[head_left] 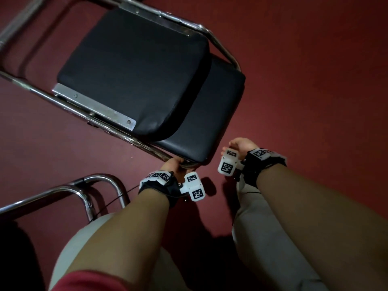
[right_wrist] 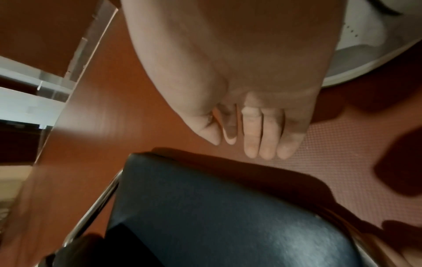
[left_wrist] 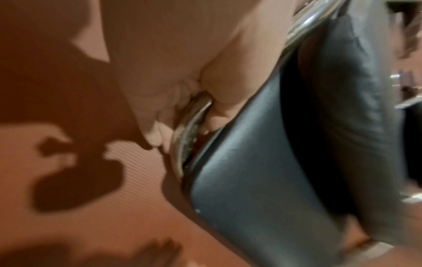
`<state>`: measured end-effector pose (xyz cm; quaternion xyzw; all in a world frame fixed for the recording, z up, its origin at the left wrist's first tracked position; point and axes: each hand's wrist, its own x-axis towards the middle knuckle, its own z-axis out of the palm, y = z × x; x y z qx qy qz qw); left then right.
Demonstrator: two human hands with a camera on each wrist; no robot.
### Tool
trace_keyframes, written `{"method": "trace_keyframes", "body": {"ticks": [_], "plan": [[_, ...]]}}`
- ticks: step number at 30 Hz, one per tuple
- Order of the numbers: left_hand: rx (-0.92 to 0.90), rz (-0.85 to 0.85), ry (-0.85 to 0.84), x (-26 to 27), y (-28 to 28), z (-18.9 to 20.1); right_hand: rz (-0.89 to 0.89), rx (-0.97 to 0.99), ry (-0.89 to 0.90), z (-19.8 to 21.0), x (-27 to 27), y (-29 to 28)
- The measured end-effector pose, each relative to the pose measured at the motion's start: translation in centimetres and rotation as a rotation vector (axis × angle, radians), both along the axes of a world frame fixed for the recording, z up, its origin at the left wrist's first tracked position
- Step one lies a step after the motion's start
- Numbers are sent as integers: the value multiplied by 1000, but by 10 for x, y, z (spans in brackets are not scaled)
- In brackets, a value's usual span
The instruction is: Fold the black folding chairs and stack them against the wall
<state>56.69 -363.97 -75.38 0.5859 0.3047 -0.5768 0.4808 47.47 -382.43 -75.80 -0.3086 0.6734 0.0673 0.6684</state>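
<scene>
A black folding chair (head_left: 142, 80) with a chrome frame hangs folded in front of me, its seat pad lying over the backrest pad (head_left: 212, 122). My left hand (head_left: 174, 164) grips the chrome top bar (left_wrist: 189, 130) at the backrest's near corner, fingers curled round the tube. My right hand (head_left: 239, 144) hovers just right of the backrest, apart from it. In the right wrist view its fingers (right_wrist: 262, 133) are straight and together above the backrest pad (right_wrist: 228, 216), holding nothing.
The chrome frame of a second chair (head_left: 84, 185) stands at the lower left, close to my left leg. Dark red carpet (head_left: 315, 80) covers the floor to the right. A white shoe (right_wrist: 365, 45) shows behind my right hand.
</scene>
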Motion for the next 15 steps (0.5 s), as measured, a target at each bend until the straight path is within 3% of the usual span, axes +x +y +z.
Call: {"method": "trace_keyframes", "body": {"ticks": [3, 10, 15], "plan": [[12, 25, -45, 6, 7, 12, 116, -12, -13, 2, 21, 9], [149, 185, -229, 32, 59, 30, 7, 39, -85, -4, 56, 40], [222, 358, -297, 64, 128, -7, -132, 156, -174, 7, 85, 75]]}}
